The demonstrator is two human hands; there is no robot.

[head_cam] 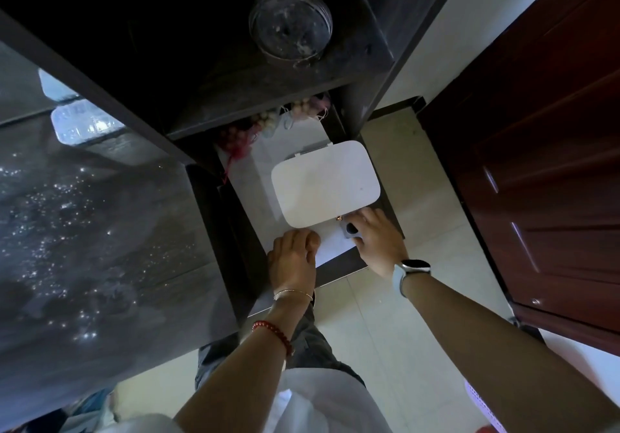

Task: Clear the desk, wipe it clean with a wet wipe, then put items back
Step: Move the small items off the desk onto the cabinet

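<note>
Bare forearms, red bead bracelet [273, 335], thin gold chain [292, 293], white smartwatch [412, 273], white top [318, 402], dark trousers [312, 342]

White box lid [324, 182]: plain white, unpatterned; taken as landmark. Left of lid: desk top [84, 231], grey mottled, speckled with bright white glints. Above lid: shelf unit [208, 73], near-black; glass jar [290, 26], clear with pale smears; bead strings [268, 120], cream, pink and lilac. Right of lid: door [543, 150], dark red-brown. Below lid: red bead bracelet [273, 333]; white watch [411, 273]; floor tiles [396, 325], pale cream.
</note>
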